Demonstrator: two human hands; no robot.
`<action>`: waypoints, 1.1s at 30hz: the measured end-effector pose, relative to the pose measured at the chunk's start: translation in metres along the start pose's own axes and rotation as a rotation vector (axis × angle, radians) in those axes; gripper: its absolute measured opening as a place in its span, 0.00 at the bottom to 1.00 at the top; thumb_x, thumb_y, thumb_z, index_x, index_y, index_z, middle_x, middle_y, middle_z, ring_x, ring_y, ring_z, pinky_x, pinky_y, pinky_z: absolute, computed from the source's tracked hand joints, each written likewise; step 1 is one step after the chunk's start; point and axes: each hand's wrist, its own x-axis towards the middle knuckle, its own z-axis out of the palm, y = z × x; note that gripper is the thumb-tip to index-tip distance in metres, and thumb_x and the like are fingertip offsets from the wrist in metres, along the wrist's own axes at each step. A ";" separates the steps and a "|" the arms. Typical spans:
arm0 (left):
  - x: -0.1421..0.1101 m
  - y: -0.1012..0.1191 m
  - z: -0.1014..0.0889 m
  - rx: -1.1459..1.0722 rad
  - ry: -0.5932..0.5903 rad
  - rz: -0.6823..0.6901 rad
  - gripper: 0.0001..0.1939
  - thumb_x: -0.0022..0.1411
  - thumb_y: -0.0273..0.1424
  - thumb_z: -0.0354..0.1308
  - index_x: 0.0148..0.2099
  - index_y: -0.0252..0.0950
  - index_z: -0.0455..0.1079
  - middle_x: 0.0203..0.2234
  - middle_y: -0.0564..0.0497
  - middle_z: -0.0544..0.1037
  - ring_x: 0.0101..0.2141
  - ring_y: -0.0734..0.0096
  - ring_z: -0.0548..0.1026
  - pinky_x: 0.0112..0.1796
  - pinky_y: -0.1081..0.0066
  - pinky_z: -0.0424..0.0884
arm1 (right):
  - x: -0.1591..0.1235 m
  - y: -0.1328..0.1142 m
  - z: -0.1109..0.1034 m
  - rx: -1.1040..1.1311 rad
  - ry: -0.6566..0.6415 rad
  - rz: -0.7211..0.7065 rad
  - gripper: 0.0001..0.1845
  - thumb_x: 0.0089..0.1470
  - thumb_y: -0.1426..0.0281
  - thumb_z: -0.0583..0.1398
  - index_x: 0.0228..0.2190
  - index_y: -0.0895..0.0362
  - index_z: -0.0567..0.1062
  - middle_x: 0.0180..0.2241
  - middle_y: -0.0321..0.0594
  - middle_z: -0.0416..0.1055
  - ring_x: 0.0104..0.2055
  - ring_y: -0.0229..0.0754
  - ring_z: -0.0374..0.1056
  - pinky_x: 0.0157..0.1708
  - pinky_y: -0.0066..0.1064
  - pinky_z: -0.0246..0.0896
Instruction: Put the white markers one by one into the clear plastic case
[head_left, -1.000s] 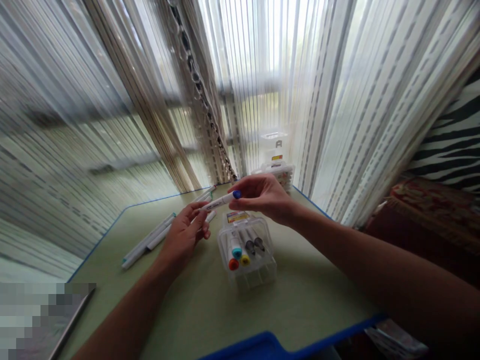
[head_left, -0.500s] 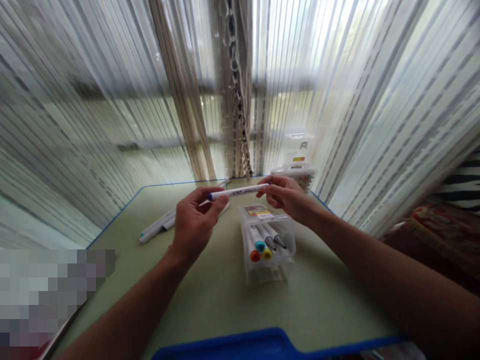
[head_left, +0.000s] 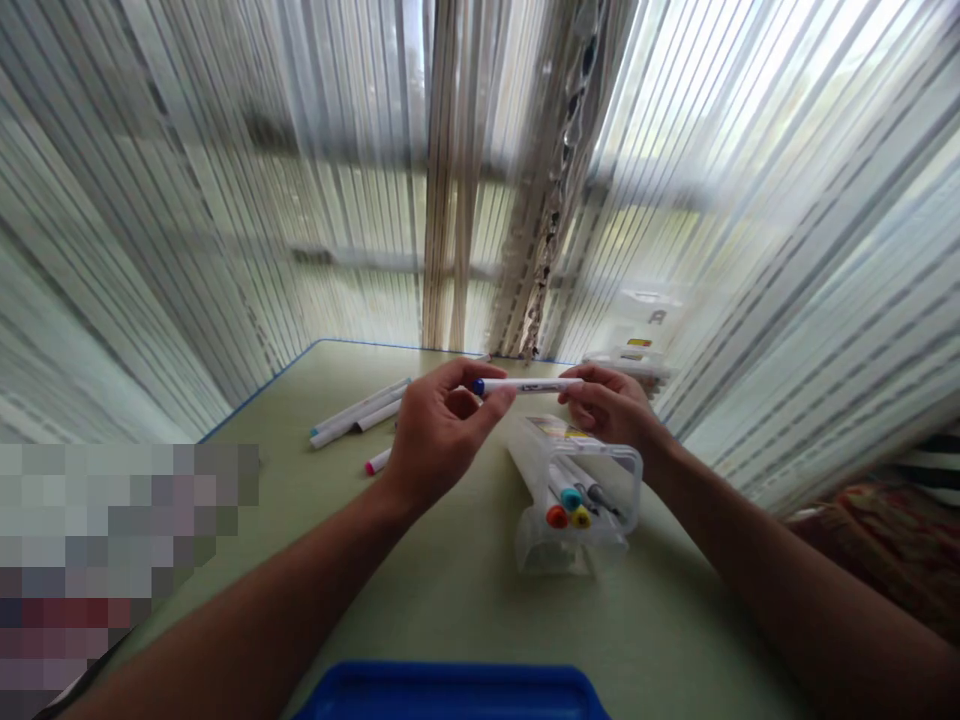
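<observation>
A white marker [head_left: 536,385] with a blue end is held level above the table between my two hands. My left hand [head_left: 442,425] pinches it near the blue end. The fingertips of my right hand [head_left: 611,402] close on its other end. Below and nearer to me lies a clear plastic case [head_left: 531,535], its open end facing me. Inside it are several markers, with an orange end [head_left: 556,517], a yellow end [head_left: 580,517] and a teal end [head_left: 571,499] showing. Loose white markers [head_left: 356,415] lie left of my left hand, and a pink-ended marker [head_left: 375,464] is partly hidden behind it.
The green table [head_left: 450,600] has a blue edge and a blue tray-like recess [head_left: 457,690] at its front. Another clear case [head_left: 637,355] stands at the back right, behind my right hand. A striped sheer curtain [head_left: 360,200] hangs beyond the table.
The view has turned left, so everything appears further right. Both hands still hold the marker, and the pink-ended marker now shows beside my left hand.
</observation>
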 end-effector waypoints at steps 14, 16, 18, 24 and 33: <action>0.016 -0.028 -0.009 0.135 -0.022 -0.161 0.19 0.55 0.44 0.69 0.41 0.36 0.71 0.21 0.57 0.71 0.16 0.79 0.64 0.19 0.76 0.60 | -0.004 -0.012 0.011 0.104 -0.150 -0.166 0.13 0.40 0.68 0.74 0.31 0.56 0.80 0.21 0.29 0.69 0.19 0.27 0.53 0.16 0.23 0.42; 0.017 -0.029 -0.009 0.165 -0.014 -0.151 0.20 0.55 0.44 0.68 0.42 0.36 0.71 0.23 0.56 0.71 0.17 0.79 0.65 0.19 0.76 0.61 | -0.004 -0.014 0.012 0.121 -0.176 -0.173 0.16 0.38 0.69 0.75 0.31 0.57 0.80 0.23 0.30 0.70 0.20 0.28 0.57 0.17 0.23 0.46; 0.018 -0.029 -0.009 0.194 -0.011 -0.150 0.21 0.54 0.45 0.69 0.42 0.37 0.70 0.27 0.55 0.72 0.19 0.79 0.66 0.21 0.76 0.63 | -0.004 -0.015 0.013 0.126 -0.197 -0.165 0.17 0.37 0.69 0.75 0.31 0.58 0.80 0.23 0.31 0.71 0.21 0.29 0.59 0.19 0.23 0.49; 0.018 -0.030 -0.009 0.266 -0.018 -0.138 0.22 0.57 0.47 0.65 0.44 0.36 0.68 0.27 0.57 0.71 0.19 0.79 0.66 0.20 0.77 0.63 | -0.002 -0.016 0.013 0.113 -0.216 -0.179 0.16 0.40 0.69 0.74 0.32 0.60 0.79 0.22 0.30 0.70 0.21 0.28 0.59 0.19 0.23 0.49; 0.015 -0.023 -0.007 0.263 0.042 -0.092 0.17 0.59 0.42 0.65 0.42 0.35 0.69 0.21 0.59 0.69 0.17 0.79 0.65 0.19 0.78 0.63 | 0.001 -0.013 0.007 0.124 -0.108 -0.142 0.14 0.42 0.68 0.73 0.31 0.60 0.79 0.23 0.34 0.73 0.17 0.27 0.55 0.16 0.24 0.42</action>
